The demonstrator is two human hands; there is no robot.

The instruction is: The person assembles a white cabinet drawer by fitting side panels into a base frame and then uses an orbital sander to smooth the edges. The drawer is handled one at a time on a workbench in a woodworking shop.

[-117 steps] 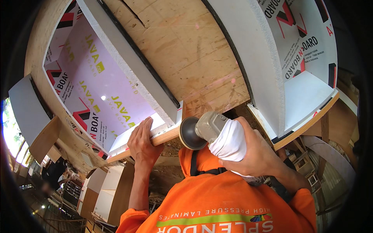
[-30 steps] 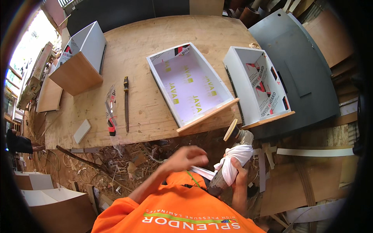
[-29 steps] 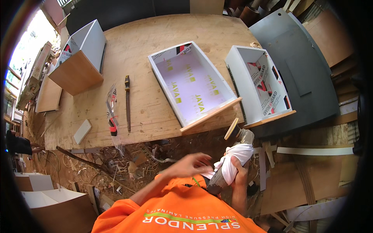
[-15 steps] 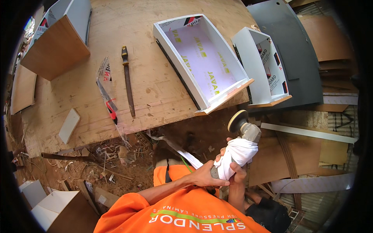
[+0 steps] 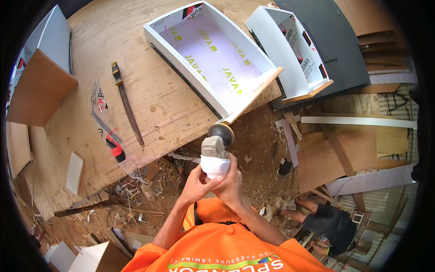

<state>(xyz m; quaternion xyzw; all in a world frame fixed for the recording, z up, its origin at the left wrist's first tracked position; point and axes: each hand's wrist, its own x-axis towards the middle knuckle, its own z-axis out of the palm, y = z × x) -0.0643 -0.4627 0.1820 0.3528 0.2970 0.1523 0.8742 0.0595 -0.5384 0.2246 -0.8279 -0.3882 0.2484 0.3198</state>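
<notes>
Both my hands hold an angle grinder (image 5: 216, 141) whose body is wrapped in a white cloth (image 5: 214, 165). My left hand (image 5: 195, 185) grips the cloth from the left, and my right hand (image 5: 232, 181) wraps it from the right. The grinder's round disc sits just below the near corner of a white drawer box (image 5: 213, 59) with a lavender film lining, which overhangs the plywood table (image 5: 149, 104). Whether the disc touches the box I cannot tell. A second white drawer box (image 5: 294, 50) lies to the right.
A long file with a yellow-black handle (image 5: 127, 106) and a clear plastic wrapper (image 5: 106, 127) lie on the table. A brown-fronted box (image 5: 36, 86) stands at the left. Sawdust, offcuts and boards (image 5: 344, 154) cover the floor. Another person (image 5: 326, 222) crouches at lower right.
My left hand has come onto the cloth-wrapped grinder beside my right hand. The grinder has risen from near my chest to the drawer box's near corner.
</notes>
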